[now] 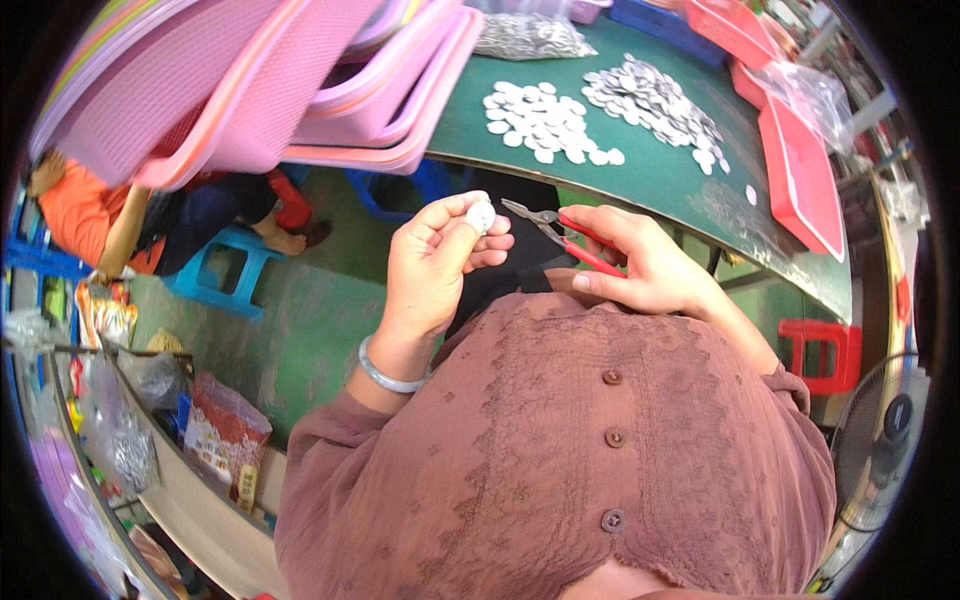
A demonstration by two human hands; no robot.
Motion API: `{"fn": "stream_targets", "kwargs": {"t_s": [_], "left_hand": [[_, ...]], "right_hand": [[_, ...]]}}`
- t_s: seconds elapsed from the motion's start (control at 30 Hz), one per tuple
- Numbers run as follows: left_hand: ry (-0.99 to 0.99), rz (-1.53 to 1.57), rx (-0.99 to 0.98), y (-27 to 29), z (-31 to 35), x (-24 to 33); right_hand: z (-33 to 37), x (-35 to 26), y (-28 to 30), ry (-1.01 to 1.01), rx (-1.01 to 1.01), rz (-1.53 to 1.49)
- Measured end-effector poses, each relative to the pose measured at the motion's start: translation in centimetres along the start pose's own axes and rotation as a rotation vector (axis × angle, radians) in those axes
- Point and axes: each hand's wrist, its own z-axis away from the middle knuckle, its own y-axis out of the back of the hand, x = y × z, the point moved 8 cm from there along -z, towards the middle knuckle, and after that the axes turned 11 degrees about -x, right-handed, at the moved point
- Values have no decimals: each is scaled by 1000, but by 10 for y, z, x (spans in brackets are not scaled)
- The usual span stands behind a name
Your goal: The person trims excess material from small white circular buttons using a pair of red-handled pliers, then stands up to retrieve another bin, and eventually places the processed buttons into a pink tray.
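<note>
Between the thumb and fingers of my left hand (432, 255) is a small round white disc (481, 217). My right hand (645, 262) grips pliers with red handles (592, 258); their metal jaws (528, 213) stand a little apart and point toward the disc without touching it. Both hands are held in front of my body, just off the near edge of the green table (690, 205). On that table lie a spread of white discs (540, 118) and, to its right, a bigger heap of greyish discs (655, 100).
Stacked pink and purple baskets (270, 90) overhang the table's left end. Red trays (800, 180) line its right side, and a clear bag of metal parts (530, 36) lies at the back. At left, a person in orange (90, 215) sits near a blue stool (225, 268). A fan (885, 430) stands right.
</note>
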Motion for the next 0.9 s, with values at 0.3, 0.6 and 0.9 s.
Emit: {"fn": "stream_targets", "kwargs": {"t_s": [0.3, 0.6, 0.9], "left_hand": [[77, -142, -173, -48, -27, -6], [113, -174, -225, -72, -40, -14], [190, -176, -212, -79, -48, -20]], "right_hand": [[33, 24, 13, -55, 122, -45], [51, 40, 18, 21, 232, -86], [54, 56, 16, -150, 120, -237]]}}
